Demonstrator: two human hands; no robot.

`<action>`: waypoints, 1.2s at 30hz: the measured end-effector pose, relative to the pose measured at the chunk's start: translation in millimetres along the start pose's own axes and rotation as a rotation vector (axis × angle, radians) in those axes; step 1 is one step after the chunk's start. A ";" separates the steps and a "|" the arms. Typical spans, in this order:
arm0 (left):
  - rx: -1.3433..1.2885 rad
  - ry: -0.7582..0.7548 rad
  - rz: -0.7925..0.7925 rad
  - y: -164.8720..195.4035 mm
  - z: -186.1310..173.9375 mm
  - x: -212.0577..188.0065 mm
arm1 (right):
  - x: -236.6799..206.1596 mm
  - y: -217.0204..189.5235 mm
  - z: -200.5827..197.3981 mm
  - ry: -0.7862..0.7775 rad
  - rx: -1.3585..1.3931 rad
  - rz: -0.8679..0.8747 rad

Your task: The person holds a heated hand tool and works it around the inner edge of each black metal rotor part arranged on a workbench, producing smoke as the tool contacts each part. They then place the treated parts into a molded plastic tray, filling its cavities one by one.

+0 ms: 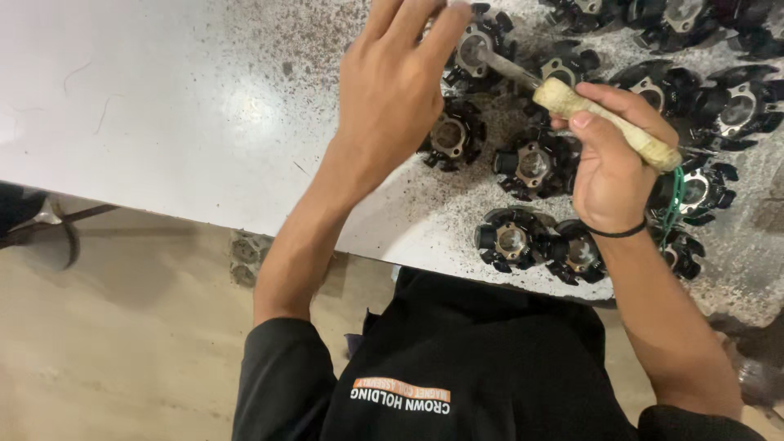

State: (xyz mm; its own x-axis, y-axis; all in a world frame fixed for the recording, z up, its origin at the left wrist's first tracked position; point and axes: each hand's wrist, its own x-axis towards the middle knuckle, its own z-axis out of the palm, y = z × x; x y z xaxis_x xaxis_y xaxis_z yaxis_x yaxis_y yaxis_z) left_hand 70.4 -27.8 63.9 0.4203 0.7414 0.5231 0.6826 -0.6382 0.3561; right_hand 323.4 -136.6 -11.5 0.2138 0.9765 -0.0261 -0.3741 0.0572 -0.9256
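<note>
1. White worktop (pixel 163 106), speckled with dark grit toward its right half; bare tan floor (pixel 106 351) below its edge.
2. Left hand (pixel 392 90) rests on a black toothed ring part (pixel 482 49) at the far edge, fingers extended and pressing it down.
3. Right hand (pixel 608 171) is closed around a tool's pale wrapped handle (pixel 608 122); its metal shaft (pixel 510 69) enters that part's centre hole.
4. Similar black ring parts (pixel 531 163) lie scattered near both hands.
5. Black band (pixel 616 233) on the right wrist.
</note>
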 end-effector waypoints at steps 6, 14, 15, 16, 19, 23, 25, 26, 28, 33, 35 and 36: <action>-0.006 -0.100 -0.075 -33.8 59.2 -28.6 | 4.6 7.5 1.2 0.023 -0.087 0.003; -0.043 -0.184 -0.039 -46.3 62.3 -23.5 | 8.3 5.5 15.9 0.020 -0.276 -0.047; -0.064 -0.184 -0.029 -48.0 63.2 -20.6 | 9.6 3.7 18.3 0.025 -0.278 -0.030; -0.083 -0.182 -0.018 -49.8 63.9 -18.1 | 11.3 1.7 20.6 0.029 -0.279 -0.016; -0.069 -0.215 -0.057 -50.4 64.1 -16.0 | 16.2 -1.6 27.4 0.019 -0.249 -0.005; -0.043 -0.255 -0.076 -46.5 65.4 -16.4 | 15.8 0.3 29.6 0.054 -0.267 -0.012; -0.078 -0.214 -0.063 -45.4 65.6 -16.5 | 14.2 3.1 27.3 0.040 -0.237 -0.026; -0.094 -0.194 -0.051 -45.4 65.2 -16.6 | 13.5 4.4 25.8 0.036 -0.219 -0.036; -0.092 -0.169 -0.038 -45.4 63.7 -17.2 | 12.1 6.1 23.0 0.012 -0.214 -0.034; -0.136 -0.186 -0.060 -45.1 59.6 -19.4 | 11.2 3.7 20.9 0.018 -0.368 -0.018; -0.142 -0.197 -0.067 -45.0 59.9 -19.2 | 11.5 3.2 22.2 0.040 -0.324 0.003; -0.140 -0.192 -0.066 -45.0 60.4 -19.1 | 11.7 3.2 22.9 0.047 -0.309 0.006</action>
State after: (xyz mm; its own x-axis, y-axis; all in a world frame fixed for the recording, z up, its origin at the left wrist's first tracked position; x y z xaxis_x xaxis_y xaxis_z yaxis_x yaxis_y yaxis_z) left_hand 67.7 -0.7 -8.8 0.4926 0.8000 0.3426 0.6288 -0.5993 0.4954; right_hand 304.1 -120.2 -6.2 0.2563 0.9657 -0.0430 -0.0848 -0.0219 -0.9962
